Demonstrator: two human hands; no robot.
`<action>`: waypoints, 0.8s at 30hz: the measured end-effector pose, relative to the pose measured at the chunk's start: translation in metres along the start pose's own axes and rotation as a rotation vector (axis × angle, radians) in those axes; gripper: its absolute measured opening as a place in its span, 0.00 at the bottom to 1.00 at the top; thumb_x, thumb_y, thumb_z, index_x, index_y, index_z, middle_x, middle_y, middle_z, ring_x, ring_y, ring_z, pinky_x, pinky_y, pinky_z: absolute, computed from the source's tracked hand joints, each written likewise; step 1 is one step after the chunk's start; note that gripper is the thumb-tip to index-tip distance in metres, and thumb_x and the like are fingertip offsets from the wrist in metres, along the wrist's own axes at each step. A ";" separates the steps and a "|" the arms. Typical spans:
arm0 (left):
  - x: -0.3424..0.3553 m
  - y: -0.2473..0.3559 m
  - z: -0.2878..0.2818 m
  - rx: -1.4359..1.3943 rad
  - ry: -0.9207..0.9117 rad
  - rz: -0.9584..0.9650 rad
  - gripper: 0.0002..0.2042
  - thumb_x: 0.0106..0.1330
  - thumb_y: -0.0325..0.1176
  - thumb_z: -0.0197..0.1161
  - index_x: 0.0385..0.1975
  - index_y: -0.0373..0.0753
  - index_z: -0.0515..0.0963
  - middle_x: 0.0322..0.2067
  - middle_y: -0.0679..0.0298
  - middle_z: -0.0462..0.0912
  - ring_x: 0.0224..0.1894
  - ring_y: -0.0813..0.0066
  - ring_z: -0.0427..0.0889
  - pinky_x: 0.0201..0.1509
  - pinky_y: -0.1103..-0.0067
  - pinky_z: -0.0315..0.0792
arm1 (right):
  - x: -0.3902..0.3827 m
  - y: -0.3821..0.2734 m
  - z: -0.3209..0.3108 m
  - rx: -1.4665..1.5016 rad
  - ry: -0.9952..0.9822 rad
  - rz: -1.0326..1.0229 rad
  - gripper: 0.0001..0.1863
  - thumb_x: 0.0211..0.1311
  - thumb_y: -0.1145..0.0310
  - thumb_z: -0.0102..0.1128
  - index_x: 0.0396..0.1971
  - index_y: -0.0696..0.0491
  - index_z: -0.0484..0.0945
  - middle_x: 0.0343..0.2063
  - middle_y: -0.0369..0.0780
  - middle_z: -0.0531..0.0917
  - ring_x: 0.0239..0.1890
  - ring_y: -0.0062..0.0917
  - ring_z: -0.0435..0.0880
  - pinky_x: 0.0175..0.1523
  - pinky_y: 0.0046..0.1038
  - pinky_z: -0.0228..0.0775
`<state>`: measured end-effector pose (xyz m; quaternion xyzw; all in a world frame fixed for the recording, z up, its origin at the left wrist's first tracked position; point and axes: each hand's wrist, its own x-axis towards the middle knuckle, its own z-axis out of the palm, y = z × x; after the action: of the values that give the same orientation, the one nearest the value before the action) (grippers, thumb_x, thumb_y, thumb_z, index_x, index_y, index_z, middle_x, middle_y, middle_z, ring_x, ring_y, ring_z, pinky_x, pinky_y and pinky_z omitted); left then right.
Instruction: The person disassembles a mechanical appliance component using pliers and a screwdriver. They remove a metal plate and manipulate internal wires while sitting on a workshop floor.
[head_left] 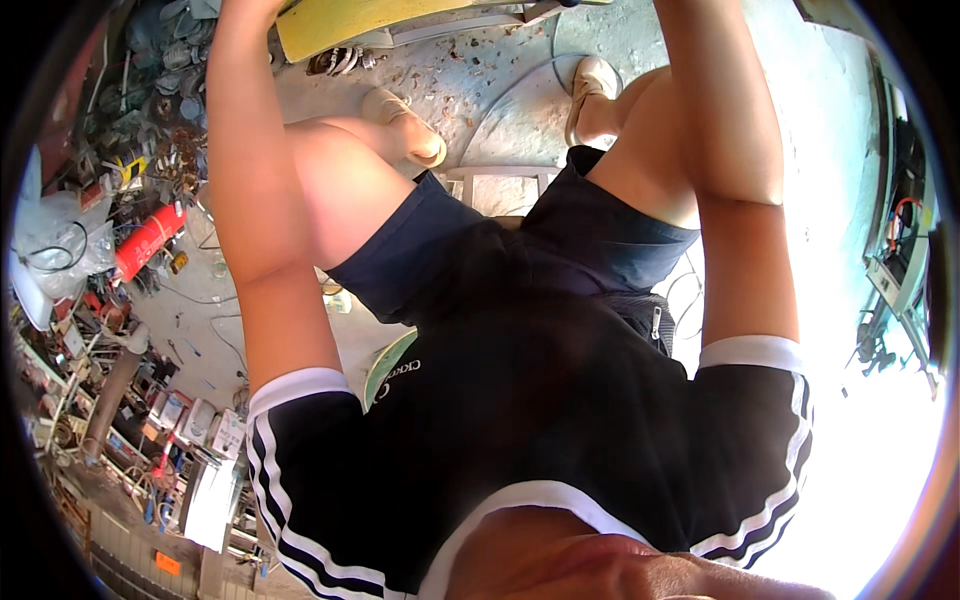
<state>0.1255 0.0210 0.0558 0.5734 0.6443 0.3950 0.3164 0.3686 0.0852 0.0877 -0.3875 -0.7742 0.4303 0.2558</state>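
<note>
Both my arms stretch forward past the top edge, so neither hand shows. My left forearm [250, 130] is cut off at about the wrist, beside the left end of a yellow curved panel [345, 27]. Farther right, my right forearm [725, 100] leaves the picture beyond the panel's right end. Under the panel runs a pale metal edge or frame [450, 27]. Whatever my hands touch or hold lies out of sight.
A red cylinder like a fire extinguisher [150, 240] lies among heaped metal parts and tools at left, near a clear plastic bag [75, 250]. A thin cable [500, 103] crosses the debris-strewn floor between my feet. Metal equipment [895, 270] stands at right.
</note>
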 end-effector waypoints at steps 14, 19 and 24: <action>0.009 -0.008 0.000 0.000 0.050 -0.082 0.26 0.58 0.28 0.65 0.58 0.31 0.71 0.48 0.60 0.81 0.49 0.73 0.78 0.54 0.78 0.71 | 0.020 0.010 -0.003 -0.176 0.055 0.065 0.21 0.51 0.51 0.69 0.29 0.56 0.84 0.31 0.49 0.86 0.37 0.41 0.85 0.44 0.38 0.76; 0.007 0.000 -0.001 0.022 0.032 -0.086 0.27 0.59 0.28 0.64 0.59 0.31 0.70 0.50 0.59 0.80 0.51 0.72 0.78 0.55 0.78 0.70 | 0.044 0.017 0.001 -0.447 -0.082 0.040 0.22 0.56 0.49 0.64 0.33 0.56 0.85 0.34 0.50 0.86 0.40 0.40 0.86 0.47 0.38 0.76; 0.010 -0.008 -0.007 0.069 0.045 -0.133 0.28 0.59 0.29 0.64 0.61 0.34 0.70 0.52 0.57 0.79 0.54 0.71 0.77 0.59 0.77 0.68 | 0.022 -0.003 0.006 -0.369 0.167 0.096 0.20 0.53 0.52 0.66 0.33 0.54 0.86 0.36 0.51 0.85 0.43 0.42 0.85 0.49 0.38 0.75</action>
<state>0.1143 0.0292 0.0526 0.5308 0.7010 0.3634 0.3077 0.3507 0.0996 0.0882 -0.4985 -0.7966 0.2591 0.2232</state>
